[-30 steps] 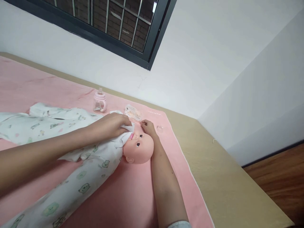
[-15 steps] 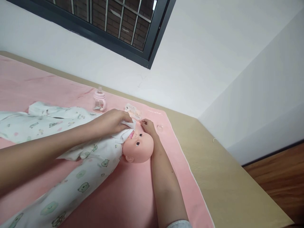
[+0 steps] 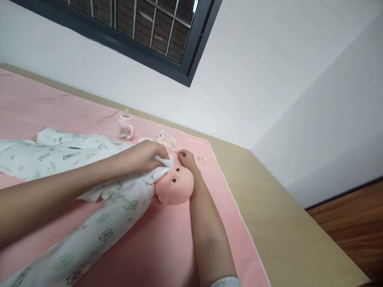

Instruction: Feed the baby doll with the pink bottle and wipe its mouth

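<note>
A bald baby doll (image 3: 176, 187) lies on its back on a pink mat (image 3: 161, 235), dressed in a white printed outfit (image 3: 104, 227). My left hand (image 3: 149, 155) pinches a white cloth (image 3: 166, 160) against the doll's lower face, hiding its mouth; both painted eyes show. Beyond the head, my right hand (image 3: 187, 158) rests with loosely bent fingers, apparently holding nothing. My right forearm lies along the crown of the doll's head.
Behind my left hand stands a pink-topped baby bottle (image 3: 125, 126). A clear packet (image 3: 167, 140) lies near my fingers, and a small clear ring-like piece (image 3: 201, 161) sits to the right. The tan tabletop (image 3: 263, 215) meets the white wall (image 3: 227, 91) below a barred window.
My left hand has shifted slightly right with the white cloth, which now covers the doll's mouth that showed before. The doll and my right hand have stayed almost still.
</note>
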`<state>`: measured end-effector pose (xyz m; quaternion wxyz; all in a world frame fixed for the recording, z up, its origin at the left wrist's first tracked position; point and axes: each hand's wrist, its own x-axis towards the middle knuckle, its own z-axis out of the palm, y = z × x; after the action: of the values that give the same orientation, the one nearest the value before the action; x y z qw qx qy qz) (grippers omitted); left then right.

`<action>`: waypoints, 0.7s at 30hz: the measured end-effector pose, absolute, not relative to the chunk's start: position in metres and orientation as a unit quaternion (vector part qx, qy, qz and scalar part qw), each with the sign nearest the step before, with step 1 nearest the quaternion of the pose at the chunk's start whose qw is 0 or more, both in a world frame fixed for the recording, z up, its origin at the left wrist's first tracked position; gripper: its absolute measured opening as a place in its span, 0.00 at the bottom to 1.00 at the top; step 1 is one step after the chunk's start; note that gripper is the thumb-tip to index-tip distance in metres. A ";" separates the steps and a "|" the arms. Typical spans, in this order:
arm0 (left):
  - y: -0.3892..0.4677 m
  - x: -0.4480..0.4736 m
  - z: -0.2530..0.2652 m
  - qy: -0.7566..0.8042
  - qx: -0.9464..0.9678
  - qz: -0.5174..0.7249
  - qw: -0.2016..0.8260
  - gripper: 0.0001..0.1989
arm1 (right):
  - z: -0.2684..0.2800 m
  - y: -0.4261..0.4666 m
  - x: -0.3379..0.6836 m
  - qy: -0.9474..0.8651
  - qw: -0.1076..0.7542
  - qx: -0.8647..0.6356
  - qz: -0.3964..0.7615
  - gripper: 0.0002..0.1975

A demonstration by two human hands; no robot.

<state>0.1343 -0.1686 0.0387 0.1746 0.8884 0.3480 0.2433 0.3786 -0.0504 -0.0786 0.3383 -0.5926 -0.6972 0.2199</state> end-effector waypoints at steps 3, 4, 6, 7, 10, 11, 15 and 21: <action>-0.166 0.135 0.038 0.362 0.889 0.229 0.160 0.09 | -0.081 -0.051 0.379 -0.694 0.342 -0.593 0.225 0.12; -0.165 0.135 0.038 0.367 0.887 0.230 0.159 0.10 | -0.081 -0.051 0.379 -0.692 0.344 -0.591 0.230 0.12; -0.163 0.135 0.041 0.376 0.880 0.240 0.162 0.11 | -0.078 -0.050 0.379 -0.690 0.347 -0.582 0.253 0.12; -0.162 0.134 0.043 0.380 0.875 0.253 0.162 0.12 | -0.074 -0.049 0.380 -0.688 0.354 -0.573 0.270 0.11; -0.157 0.131 0.056 0.391 0.855 0.311 0.138 0.14 | -0.042 -0.054 0.378 -0.678 0.409 -0.522 0.318 0.10; -0.155 0.130 0.061 0.397 0.849 0.326 0.125 0.14 | -0.026 -0.059 0.375 -0.677 0.434 -0.496 0.328 0.10; -0.147 0.129 0.079 0.426 0.833 0.343 0.084 0.12 | 0.043 -0.097 0.356 -0.742 0.456 -0.366 0.328 0.14; -0.137 0.130 0.080 0.442 0.826 0.343 0.066 0.14 | 0.087 -0.151 0.319 -0.814 0.417 -0.331 0.231 0.19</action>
<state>0.1298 -0.1369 0.0799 0.0656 0.8264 0.4418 0.3430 0.3194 -0.1510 0.0869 0.4173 -0.3312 -0.8142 0.2308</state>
